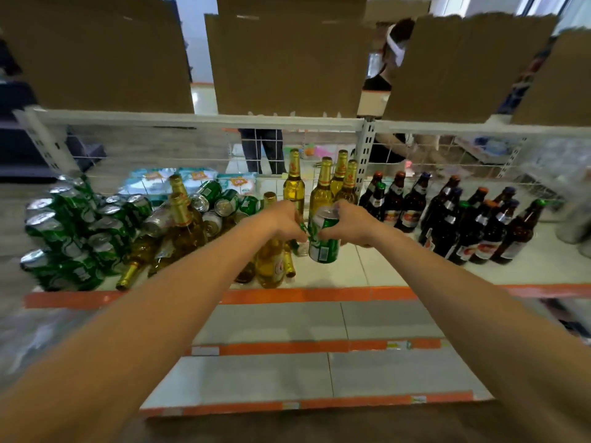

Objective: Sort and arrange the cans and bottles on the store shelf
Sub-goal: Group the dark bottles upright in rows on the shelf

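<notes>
Shelf (367,270), one can (324,243) in right grip (351,223)

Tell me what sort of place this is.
Probably a shop's drinks aisle: tiered metal shelf with orange edge strips, green cans piled at left, brown bottles standing at right.

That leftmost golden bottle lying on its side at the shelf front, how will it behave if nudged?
Round and on its side, the golden bottle probably rolls. Its neck points toward the orange shelf edge, so it might go over. It looks like glass: likely heavy, breakable.
</notes>
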`<state>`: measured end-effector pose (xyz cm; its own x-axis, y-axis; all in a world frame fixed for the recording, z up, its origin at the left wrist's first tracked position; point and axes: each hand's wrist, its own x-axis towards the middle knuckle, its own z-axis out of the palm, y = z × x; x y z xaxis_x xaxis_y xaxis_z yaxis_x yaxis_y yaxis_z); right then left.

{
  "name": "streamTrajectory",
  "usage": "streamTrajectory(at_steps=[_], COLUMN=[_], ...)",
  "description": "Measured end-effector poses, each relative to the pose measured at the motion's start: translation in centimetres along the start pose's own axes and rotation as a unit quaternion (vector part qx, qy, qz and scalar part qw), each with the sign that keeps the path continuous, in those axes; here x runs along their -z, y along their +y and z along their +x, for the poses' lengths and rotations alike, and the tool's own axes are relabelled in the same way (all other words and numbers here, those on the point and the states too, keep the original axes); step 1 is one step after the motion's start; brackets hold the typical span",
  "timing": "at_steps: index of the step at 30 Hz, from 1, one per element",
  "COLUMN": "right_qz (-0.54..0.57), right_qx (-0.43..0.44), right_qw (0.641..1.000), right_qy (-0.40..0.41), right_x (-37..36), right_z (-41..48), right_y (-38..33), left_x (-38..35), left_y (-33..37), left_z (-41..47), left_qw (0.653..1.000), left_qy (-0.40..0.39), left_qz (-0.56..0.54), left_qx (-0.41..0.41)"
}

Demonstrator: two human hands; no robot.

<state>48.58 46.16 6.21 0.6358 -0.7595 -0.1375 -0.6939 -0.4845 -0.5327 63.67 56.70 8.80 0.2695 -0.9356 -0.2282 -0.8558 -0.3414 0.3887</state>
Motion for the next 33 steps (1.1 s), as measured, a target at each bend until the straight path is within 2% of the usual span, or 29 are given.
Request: streamTrajectory(at_steps=[6,11,16,20,24,29,33], right_qz=[-0.079,-0.119,-0.163,-0.171,-0.121,-0.055,-0.009], right_qx=[0.045,0.096,0.19,0.24,0.291,0.347,0.352], right_qw=[0.995,0.987,0.967,0.952,0.943,0.927,0.927], right_qy=[-0.026,-0.048,-0.056,-0.082,-0.105,-0.131,-0.127], right_x=[-0.7,-4.5,-10.2,-14.4,-18.1,-21.3,-22.3], right_z=[-3.4,-4.6,-4.4,-4.9,-4.1,-0.7,4.1], right_y=[-9.6,-17.9,-28.2,-36.0,-42.1,-47.2,-49.4], left_x=[4.6,6.5,7.8,7.9,7.6,9.5,11.7], left_y=[-6.3,-13.6,-21.5,-28.2,-34.4,-39.0,-43.0], left_z=[-6.2,-11.8,-18.1,-22.8,-25.4,-26.1,-24.2], left_qw=[0.999,0.998,0.996,0.983,0.946,0.908,0.893], left_qy=[0.03,0.031,0.041,0.105,0.216,0.309,0.34], left_qz=[0.031,0.025,-0.04,-0.124,-0.217,-0.257,-0.241], left_qx=[0.008,0.052,0.063,0.087,0.107,0.123,0.171])
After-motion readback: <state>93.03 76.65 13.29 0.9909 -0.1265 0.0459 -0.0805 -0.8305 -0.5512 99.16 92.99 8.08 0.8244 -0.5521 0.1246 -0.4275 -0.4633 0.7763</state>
